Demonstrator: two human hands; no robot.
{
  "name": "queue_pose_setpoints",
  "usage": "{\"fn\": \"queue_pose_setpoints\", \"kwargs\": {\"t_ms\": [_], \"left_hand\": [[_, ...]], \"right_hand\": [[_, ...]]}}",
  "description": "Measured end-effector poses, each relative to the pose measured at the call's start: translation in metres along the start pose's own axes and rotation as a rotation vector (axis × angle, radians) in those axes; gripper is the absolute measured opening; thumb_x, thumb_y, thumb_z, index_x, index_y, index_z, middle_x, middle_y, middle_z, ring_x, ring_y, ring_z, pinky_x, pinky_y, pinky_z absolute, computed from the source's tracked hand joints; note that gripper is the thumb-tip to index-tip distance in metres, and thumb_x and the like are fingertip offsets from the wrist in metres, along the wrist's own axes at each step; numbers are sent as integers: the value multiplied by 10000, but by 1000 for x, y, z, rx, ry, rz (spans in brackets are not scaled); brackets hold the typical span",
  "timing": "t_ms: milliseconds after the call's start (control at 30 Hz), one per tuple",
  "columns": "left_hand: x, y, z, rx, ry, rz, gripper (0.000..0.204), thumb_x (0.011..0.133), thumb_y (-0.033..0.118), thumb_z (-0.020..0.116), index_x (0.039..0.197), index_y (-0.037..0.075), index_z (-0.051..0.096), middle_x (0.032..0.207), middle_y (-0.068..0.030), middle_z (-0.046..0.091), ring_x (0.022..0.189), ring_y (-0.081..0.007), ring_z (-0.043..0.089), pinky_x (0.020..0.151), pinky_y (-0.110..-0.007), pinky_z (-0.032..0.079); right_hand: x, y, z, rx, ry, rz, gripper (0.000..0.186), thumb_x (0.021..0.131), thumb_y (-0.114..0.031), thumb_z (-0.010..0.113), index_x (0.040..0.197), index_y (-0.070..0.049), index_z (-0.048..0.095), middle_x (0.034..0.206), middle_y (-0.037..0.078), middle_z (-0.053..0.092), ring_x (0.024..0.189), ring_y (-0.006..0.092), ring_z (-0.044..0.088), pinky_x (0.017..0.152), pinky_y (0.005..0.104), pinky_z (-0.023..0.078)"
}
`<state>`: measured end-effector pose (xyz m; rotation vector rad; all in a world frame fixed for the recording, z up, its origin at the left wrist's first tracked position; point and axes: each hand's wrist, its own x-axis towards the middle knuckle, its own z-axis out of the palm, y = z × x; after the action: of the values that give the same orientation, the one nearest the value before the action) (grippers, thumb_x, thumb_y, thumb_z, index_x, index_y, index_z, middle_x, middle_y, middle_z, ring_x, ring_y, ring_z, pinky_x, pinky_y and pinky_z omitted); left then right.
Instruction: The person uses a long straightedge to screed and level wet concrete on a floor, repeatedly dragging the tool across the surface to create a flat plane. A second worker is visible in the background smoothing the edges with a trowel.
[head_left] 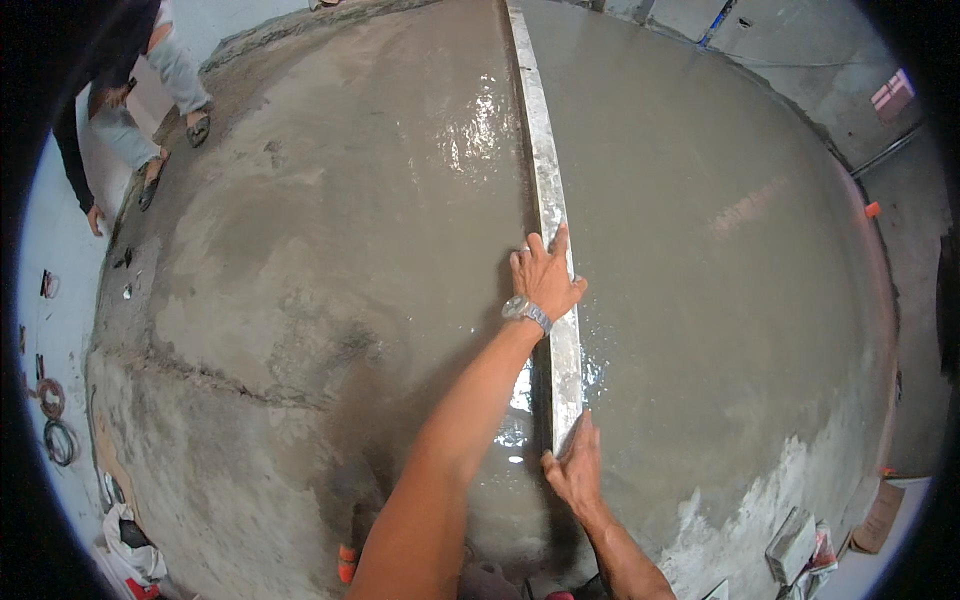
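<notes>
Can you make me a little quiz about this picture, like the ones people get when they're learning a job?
1. Pick one. Which of the person's hands is farther along the long pale bar? A) right B) left
2. True or false? The person wears a watch on the right.
3. Fill the gap. The right hand is at the bar's ____ end.

Key:
1. B, the left hand.
2. False: the watch is on the left.
3. Near.

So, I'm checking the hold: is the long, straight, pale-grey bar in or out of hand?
In hand: the left hand straddles the bar from above, and the right hand grips its near end.
</notes>
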<state>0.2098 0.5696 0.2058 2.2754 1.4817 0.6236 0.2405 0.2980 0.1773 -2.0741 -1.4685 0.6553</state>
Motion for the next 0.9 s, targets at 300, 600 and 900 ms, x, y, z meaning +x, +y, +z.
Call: {"fn": "queue_pose_setpoints", "kwargs": {"t_ms": [300,600,900], "left_hand": [[1,1,-7,27,-60,-14,880,705,356,710,1433,99,286,1081,-212,432,991,-352,483,866,-460,357],[4,5,-7,46,-16,-16,884,692,341,710,1435,113,290,1057,-204,437,970,-348,482,861,-449,365],[1,8,-9,65,-35,-26,888,702,360,708,1439,108,280,1073,-198,430,982,-338,484,861,-443,360]], "right_hand": [[-2,-4,-9,47,-112,61,890,706,-154,665,1359,168,153,1322,379,338,1223,514,343,1077,493,252],[-2,2,-4,-17,-45,-2,886,692,-123,669,1353,168,158,1305,373,344,1173,498,375,1044,486,296],[-4,8,-10,-15,-40,-100,871,690,-118,662,1347,167,167,1255,359,379,1140,482,394,1023,490,311]]}}
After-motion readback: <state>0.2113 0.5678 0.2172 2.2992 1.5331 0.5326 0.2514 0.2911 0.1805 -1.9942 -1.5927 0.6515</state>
